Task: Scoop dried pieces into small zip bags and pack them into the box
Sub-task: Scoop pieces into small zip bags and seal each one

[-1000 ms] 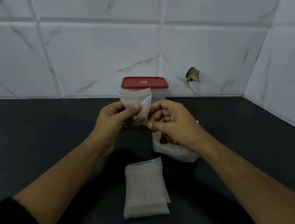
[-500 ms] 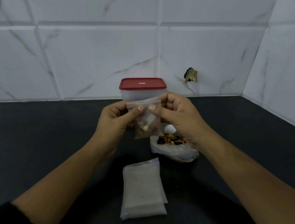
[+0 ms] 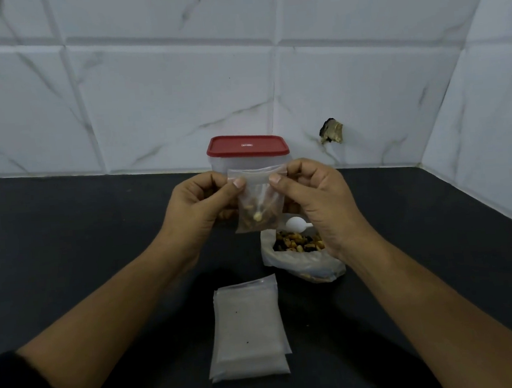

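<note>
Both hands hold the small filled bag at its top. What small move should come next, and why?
Probably slide the thumbs along the zip strip to seal it. The left hand and right hand pinch the top corners of the small zip bag, which already holds dried pieces, and the box behind has its red lid on, so packing waits.

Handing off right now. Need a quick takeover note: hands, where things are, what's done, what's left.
Left hand: pinches the top left corner of the small zip bag, held up in front of the box.
Right hand: pinches its top right corner.
Things: the box is at the wall with its red lid on. The supply bag lies open on the counter, with the white spoon at its far edge. The stack of empty zip bags lies nearer the person.
Done: this bag holds dried pieces. Whether it is sealed cannot be told.
Left: check the seal, open the box, pack the bag, fill more.
</note>
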Demonstrator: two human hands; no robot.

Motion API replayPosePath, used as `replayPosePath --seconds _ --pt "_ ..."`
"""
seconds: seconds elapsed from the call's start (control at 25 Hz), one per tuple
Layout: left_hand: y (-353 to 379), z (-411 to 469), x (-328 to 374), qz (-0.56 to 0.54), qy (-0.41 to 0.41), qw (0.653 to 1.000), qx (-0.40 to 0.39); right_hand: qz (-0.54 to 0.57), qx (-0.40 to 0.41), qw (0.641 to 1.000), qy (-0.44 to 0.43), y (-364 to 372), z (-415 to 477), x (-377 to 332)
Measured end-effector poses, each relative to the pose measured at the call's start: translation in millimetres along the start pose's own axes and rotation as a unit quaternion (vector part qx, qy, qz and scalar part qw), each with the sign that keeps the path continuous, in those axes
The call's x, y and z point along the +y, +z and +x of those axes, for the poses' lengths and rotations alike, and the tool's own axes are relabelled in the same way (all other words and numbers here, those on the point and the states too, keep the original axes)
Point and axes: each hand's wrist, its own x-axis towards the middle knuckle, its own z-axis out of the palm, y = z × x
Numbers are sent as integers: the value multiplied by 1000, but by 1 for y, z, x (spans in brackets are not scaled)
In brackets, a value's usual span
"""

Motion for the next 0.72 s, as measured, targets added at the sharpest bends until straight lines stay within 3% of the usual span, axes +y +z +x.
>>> replayPosePath --seconds 0.2,0.44,0.72 --pt "-2 1 1 25 17 999 24 44 39 998 21 3 1 3" --pt "-3 1 1 -25 -18 1000 5 56 67 994 59 0 3 3" --pt "-8 3 -1 -35 -24 999 8 71 32 995 55 -1 4 4"
